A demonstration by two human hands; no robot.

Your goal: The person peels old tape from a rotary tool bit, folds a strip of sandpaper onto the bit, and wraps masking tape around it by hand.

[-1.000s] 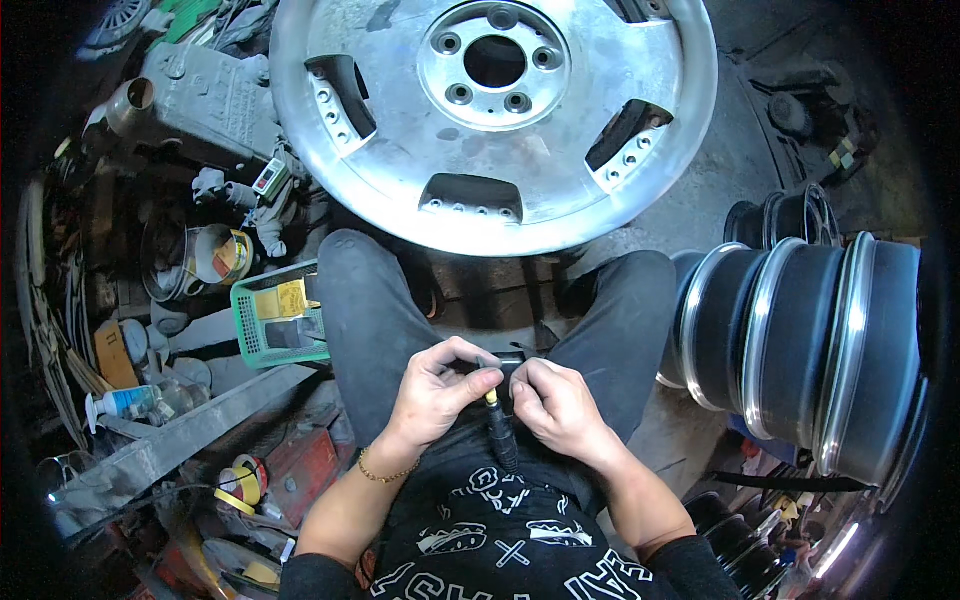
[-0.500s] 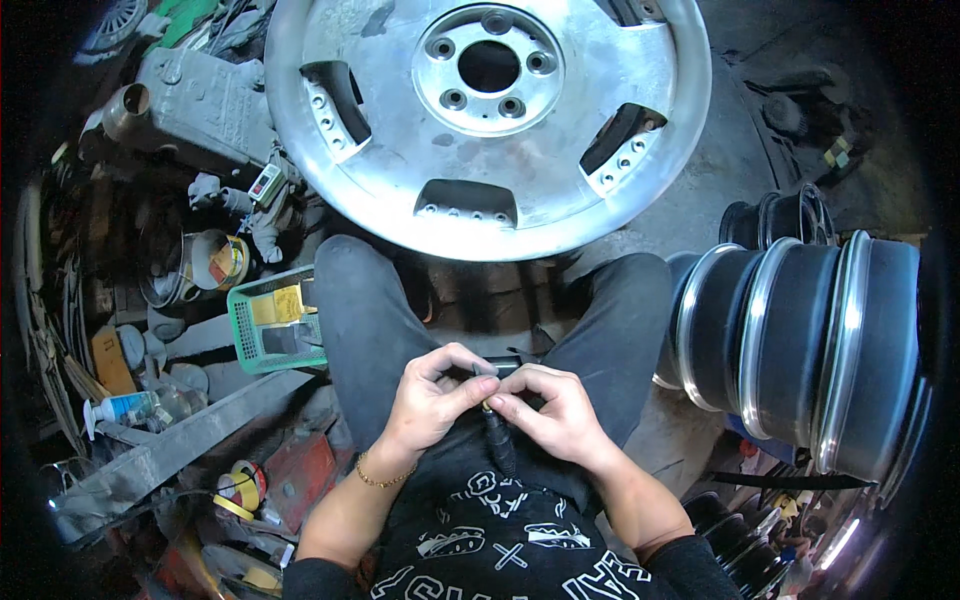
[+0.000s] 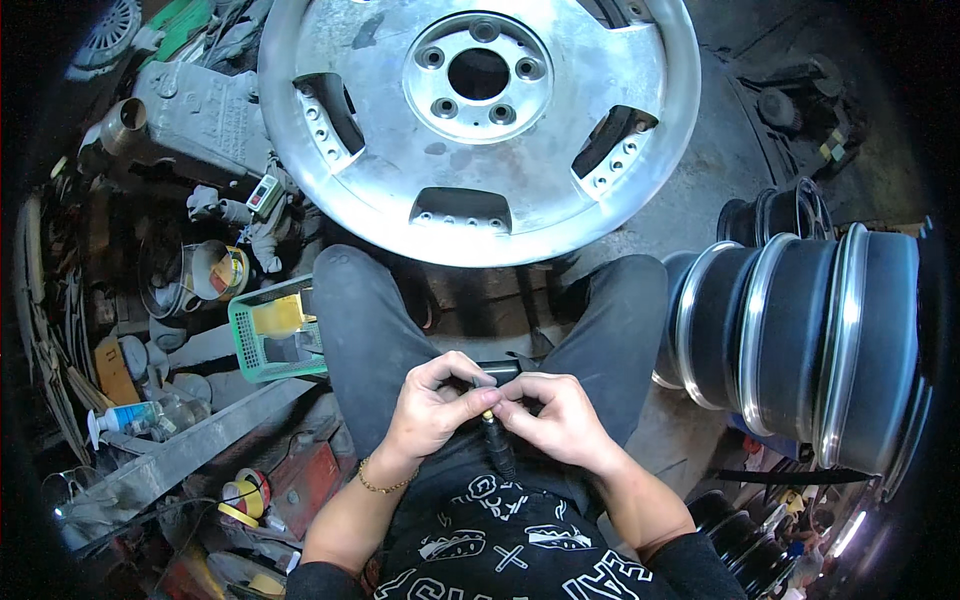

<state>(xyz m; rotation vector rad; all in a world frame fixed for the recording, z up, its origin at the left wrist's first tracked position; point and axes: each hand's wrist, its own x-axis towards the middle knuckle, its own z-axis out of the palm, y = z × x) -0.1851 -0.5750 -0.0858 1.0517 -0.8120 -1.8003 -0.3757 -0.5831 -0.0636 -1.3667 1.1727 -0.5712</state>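
Observation:
My left hand (image 3: 432, 408) and my right hand (image 3: 556, 417) meet over my lap, fingertips pinched together on a small black tool with a yellow band (image 3: 494, 432). Its dark stem points down toward my shirt. A short dark bar (image 3: 500, 371) lies just beyond my fingers, between my knees. I sit with both legs in grey trousers spread. A large silver alloy wheel (image 3: 480, 130) lies flat on the floor in front of my knees.
Stacked dark wheel rims (image 3: 810, 340) stand on my right. On my left lie a green basket (image 3: 262, 345), a grey engine part (image 3: 205, 115), a metal can (image 3: 205, 275), a plastic bottle (image 3: 140, 415), tape rolls (image 3: 243, 497) and a long grey beam (image 3: 190, 455).
My hands have stayed together in my lap, with the fingers closing more tightly around the small tool. The view has shifted only slightly.

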